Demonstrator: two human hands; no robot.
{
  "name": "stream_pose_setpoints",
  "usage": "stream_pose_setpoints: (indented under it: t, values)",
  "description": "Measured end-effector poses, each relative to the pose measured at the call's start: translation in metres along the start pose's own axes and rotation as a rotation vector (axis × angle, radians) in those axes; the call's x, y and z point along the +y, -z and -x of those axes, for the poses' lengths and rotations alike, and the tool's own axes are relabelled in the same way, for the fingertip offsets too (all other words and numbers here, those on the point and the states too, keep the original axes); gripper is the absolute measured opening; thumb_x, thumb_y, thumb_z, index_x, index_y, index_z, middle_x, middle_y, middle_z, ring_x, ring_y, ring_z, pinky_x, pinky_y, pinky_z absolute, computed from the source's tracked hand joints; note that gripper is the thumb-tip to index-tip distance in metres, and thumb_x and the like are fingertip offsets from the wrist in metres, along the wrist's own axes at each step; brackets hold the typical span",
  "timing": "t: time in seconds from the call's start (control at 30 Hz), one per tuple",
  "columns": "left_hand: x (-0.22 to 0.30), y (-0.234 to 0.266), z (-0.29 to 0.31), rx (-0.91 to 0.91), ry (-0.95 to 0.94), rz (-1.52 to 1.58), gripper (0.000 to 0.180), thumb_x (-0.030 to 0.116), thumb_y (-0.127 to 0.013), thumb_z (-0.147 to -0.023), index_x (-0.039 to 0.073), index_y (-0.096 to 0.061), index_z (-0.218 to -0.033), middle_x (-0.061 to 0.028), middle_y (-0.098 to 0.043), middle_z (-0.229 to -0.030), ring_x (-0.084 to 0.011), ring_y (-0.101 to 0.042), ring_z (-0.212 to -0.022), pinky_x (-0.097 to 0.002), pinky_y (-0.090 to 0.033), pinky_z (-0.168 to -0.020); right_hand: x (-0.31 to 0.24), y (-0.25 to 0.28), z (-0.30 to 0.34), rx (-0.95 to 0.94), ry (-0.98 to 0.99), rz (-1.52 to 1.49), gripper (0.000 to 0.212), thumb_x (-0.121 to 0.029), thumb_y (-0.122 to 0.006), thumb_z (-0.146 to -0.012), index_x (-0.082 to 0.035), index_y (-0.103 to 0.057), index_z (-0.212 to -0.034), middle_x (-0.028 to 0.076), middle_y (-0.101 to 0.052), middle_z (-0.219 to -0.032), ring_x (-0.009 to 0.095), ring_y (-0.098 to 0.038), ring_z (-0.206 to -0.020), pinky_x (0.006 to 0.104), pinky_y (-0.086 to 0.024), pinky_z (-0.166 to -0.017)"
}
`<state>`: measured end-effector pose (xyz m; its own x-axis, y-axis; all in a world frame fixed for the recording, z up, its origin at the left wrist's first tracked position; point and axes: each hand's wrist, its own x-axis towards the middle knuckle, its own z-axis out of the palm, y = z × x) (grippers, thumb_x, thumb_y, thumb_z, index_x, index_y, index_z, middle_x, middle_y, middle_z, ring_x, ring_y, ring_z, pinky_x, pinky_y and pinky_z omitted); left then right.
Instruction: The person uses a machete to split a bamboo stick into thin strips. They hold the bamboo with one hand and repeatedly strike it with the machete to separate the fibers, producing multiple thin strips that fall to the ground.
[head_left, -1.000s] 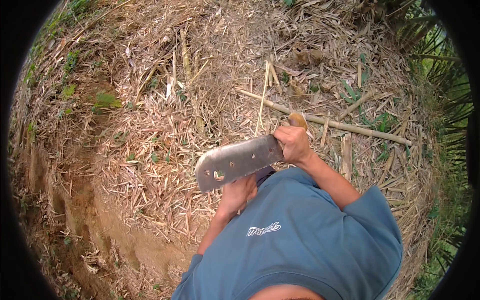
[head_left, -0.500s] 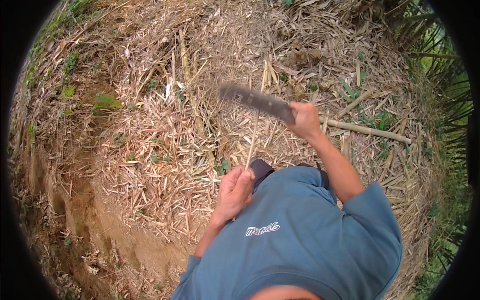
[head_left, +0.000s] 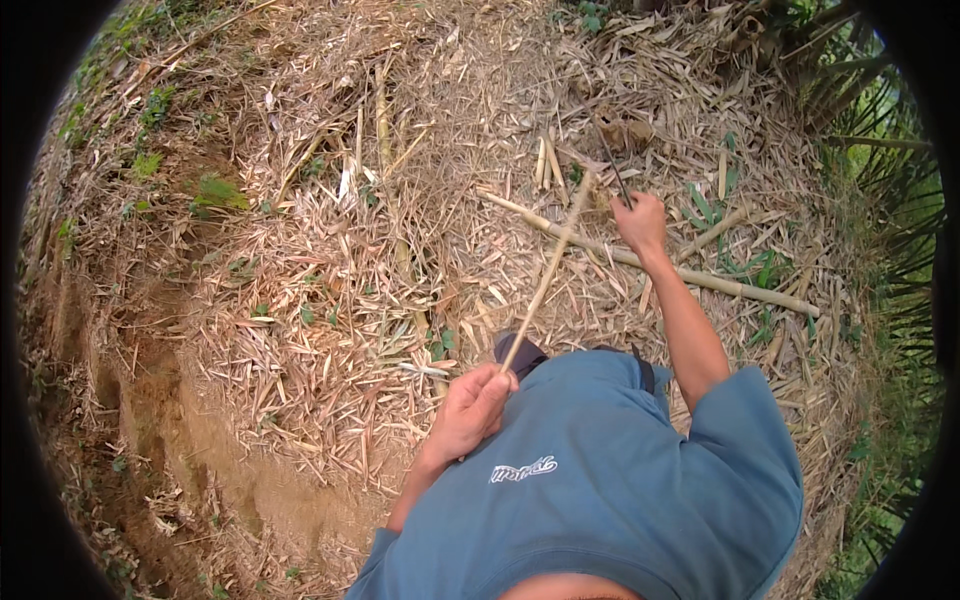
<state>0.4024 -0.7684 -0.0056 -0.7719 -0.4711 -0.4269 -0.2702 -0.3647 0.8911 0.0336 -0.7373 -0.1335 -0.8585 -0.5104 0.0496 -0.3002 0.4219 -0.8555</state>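
My left hand (head_left: 472, 405) is closed round the lower end of a thin, pale bamboo strip (head_left: 545, 278), which slants up and to the right, away from my body. Out to the right, my right hand (head_left: 639, 222) grips a dark-bladed machete (head_left: 614, 166). Its blade shows nearly edge-on as a narrow dark line pointing up and left. The blade lies just right of the strip's far end, and I cannot tell whether they touch. Its handle is mostly hidden in my fist.
A long bamboo pole (head_left: 720, 283) lies on the leaf litter beyond my right forearm. Short split bamboo pieces (head_left: 547, 165) lie farther out. On the left the bare earth bank (head_left: 165, 400) drops away. Green fronds (head_left: 905, 220) edge the right side.
The machete has swung right and turned from showing its broad side to nearly edge-on. The strip's far end has tilted right. My right hand has moved slightly farther out and right.
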Motion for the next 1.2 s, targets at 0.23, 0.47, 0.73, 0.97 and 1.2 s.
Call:
stream_pose_setpoints:
  t: [0.23,0.47,0.73,0.97,1.2]
  values:
    - [-0.001,-0.003,-0.04,0.14,-0.086,-0.157,0.024,0.023,-0.052,-0.104,0.001,-0.061,-0.104,0.003,-0.05,-0.063,-0.0056,-0.046,-0.053,-0.0242,-0.037,-0.047,-0.02,-0.02,0.082,-0.068,0.506,-0.13,0.023,-0.021,-0.065,-0.078,-0.001,-0.06,-0.067,0.01,-0.053,-0.051,0.021,-0.052,-0.044,0.0368,-0.04,-0.046]
    - [0.003,-0.017,-0.05,0.179,-0.128,-0.314,0.021,0.019,-0.05,-0.105,0.001,-0.058,-0.099,0.0062,-0.041,-0.057,-0.0047,-0.038,-0.047,-0.0234,-0.031,-0.044,-0.051,-0.018,0.093,-0.078,0.725,0.088,0.021,-0.018,-0.068,-0.072,-0.006,-0.055,-0.062,0.013,-0.056,-0.057,0.03,-0.06,-0.051,0.0388,-0.047,-0.053]
    - [-0.016,-0.002,-0.064,0.228,-0.647,-0.685,0.026,0.028,-0.052,-0.105,0.003,-0.058,-0.098,0.0058,-0.041,-0.055,-0.0037,-0.038,-0.044,-0.0217,-0.03,-0.042,-0.051,-0.022,0.103,-0.21,0.802,-0.03,0.027,-0.026,-0.073,-0.075,-0.005,-0.059,-0.067,0.014,-0.056,-0.054,0.03,-0.061,-0.049,0.0407,-0.048,-0.05]
    - [0.0,-0.017,-0.034,0.118,-0.113,-0.19,0.028,0.029,-0.05,-0.106,0.003,-0.057,-0.099,0.0071,-0.04,-0.054,-0.003,-0.034,-0.042,-0.0214,-0.029,-0.041,-0.026,-0.024,0.06,-0.2,0.439,0.034,0.017,-0.02,-0.073,-0.076,-0.005,-0.065,-0.072,0.016,-0.063,-0.06,0.032,-0.064,-0.054,0.0407,-0.05,-0.053]
    - [0.014,-0.013,-0.028,0.062,-0.049,-0.084,0.026,0.027,-0.049,-0.106,0.004,-0.058,-0.1,0.0064,-0.042,-0.056,-0.0028,-0.037,-0.044,-0.0214,-0.029,-0.042,-0.023,-0.028,0.052,-0.129,0.722,0.031,0.018,-0.021,-0.071,-0.074,-0.007,-0.064,-0.067,0.016,-0.058,-0.055,0.026,-0.058,-0.046,0.035,-0.046,-0.047]
